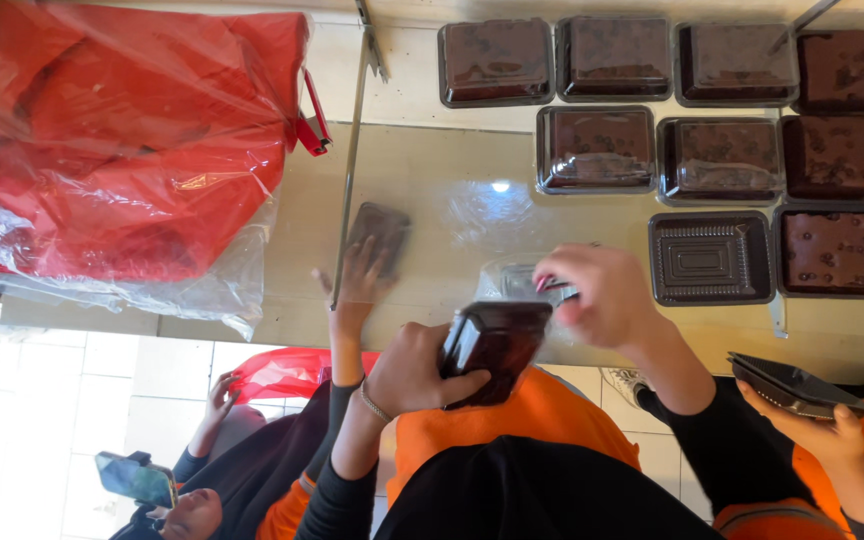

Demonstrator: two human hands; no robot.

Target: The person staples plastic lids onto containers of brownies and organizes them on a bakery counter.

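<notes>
My left hand grips a dark plastic tray holding a brownie, tilted and lifted off the counter near my chest. My right hand is just beyond it, fingers closed on a clear plastic lid held low over the beige counter. The lid and the tray are close together but apart.
Rows of lidded brownie trays fill the back right, with one empty black tray among them. A red bag in clear plastic lies at left. Another person's hand touches a dark tray. At right, a co-worker's hand holds a black tray.
</notes>
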